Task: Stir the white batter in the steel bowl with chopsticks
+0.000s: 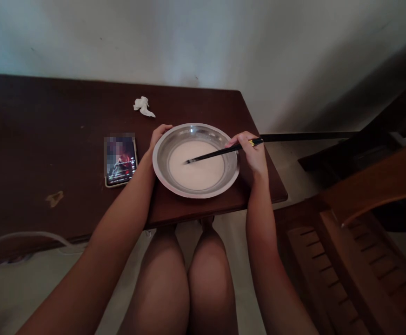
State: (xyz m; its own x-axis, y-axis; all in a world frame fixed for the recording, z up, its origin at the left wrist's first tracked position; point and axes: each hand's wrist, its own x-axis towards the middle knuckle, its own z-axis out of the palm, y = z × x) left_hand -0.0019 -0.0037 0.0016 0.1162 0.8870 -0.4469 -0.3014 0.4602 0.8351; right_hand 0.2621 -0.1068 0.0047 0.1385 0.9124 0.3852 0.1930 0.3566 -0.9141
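A wide metal bowl stands near the front edge of the dark wooden table, with a pale, milky liquid in it. My left hand grips the bowl's left side near the rim; some of its fingers are hidden behind the bowl. In my right hand, at the bowl's right rim, are black chopsticks with gold bands near the top end. They slant down to the left, their whitened tips over the middle of the liquid. Whether the tips touch it, I cannot tell.
A lit phone lies left of my left forearm. Behind it is a crumpled white tissue. A white cable runs along the table's front left edge. My knees are below the table edge; a slatted wooden chair stands at right.
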